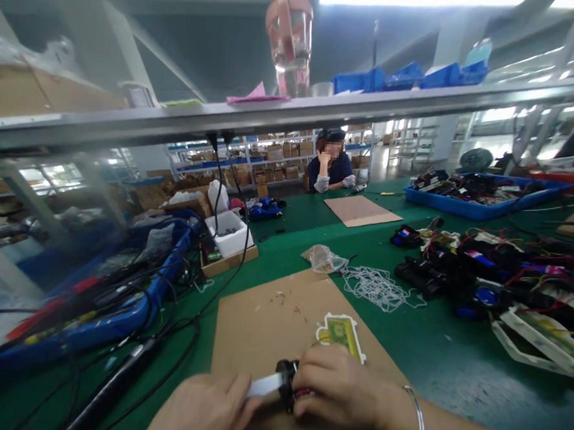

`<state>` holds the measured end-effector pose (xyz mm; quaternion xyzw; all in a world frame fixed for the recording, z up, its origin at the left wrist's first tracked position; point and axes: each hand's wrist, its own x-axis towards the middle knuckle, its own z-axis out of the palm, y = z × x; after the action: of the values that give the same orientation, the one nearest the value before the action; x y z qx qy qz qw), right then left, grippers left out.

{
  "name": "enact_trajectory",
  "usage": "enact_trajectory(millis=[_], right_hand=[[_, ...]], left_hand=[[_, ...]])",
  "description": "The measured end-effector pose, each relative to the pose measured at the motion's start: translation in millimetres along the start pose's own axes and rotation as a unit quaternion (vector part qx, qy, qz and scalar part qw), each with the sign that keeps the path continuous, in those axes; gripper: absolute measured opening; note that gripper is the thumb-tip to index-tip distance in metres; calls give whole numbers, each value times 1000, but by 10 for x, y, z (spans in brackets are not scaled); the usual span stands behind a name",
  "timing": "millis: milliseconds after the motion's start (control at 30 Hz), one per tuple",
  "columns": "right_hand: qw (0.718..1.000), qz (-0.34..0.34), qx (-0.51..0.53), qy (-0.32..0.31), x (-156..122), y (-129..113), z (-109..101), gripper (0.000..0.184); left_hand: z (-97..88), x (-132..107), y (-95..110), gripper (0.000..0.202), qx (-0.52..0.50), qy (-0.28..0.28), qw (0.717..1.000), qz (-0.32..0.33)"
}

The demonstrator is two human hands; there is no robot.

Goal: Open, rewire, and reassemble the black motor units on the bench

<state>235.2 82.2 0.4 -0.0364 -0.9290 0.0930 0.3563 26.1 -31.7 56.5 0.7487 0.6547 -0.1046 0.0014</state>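
Low in the head view, my left hand (210, 405) is closed around a pale, whitish flat piece (265, 386). Its far end meets a dark, rounded black part (285, 378), and I cannot tell whether the two are joined. My right hand (337, 383), with a silver bangle on the wrist, grips that black part, its fingers hiding much of it. Just beyond the right hand lies a white-framed housing with a yellow-green circuit board (342, 332). Beneath everything is a brown cardboard sheet (251, 329), with tiny screw-like bits (297, 310) scattered on it.
A plastic bag of small parts (326, 259) and tangled white cord (377, 288) lie beyond the cardboard. Black devices with wires (439, 276) crowd the right. At left, cables run past a blue bin (166, 279). A person (331, 162) sits opposite, below the overhead shelf (196, 115).
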Motion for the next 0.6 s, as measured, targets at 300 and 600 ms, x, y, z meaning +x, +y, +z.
enact_trajectory(millis=[300,600], right_hand=[[989,86,120,5,108,50,-185,30],[910,345,219,72,324,33,-194,24]], left_hand=[[-240,46,-248,36,-102,59,992,-50],[217,366,-292,35,-245,164,954,-45]])
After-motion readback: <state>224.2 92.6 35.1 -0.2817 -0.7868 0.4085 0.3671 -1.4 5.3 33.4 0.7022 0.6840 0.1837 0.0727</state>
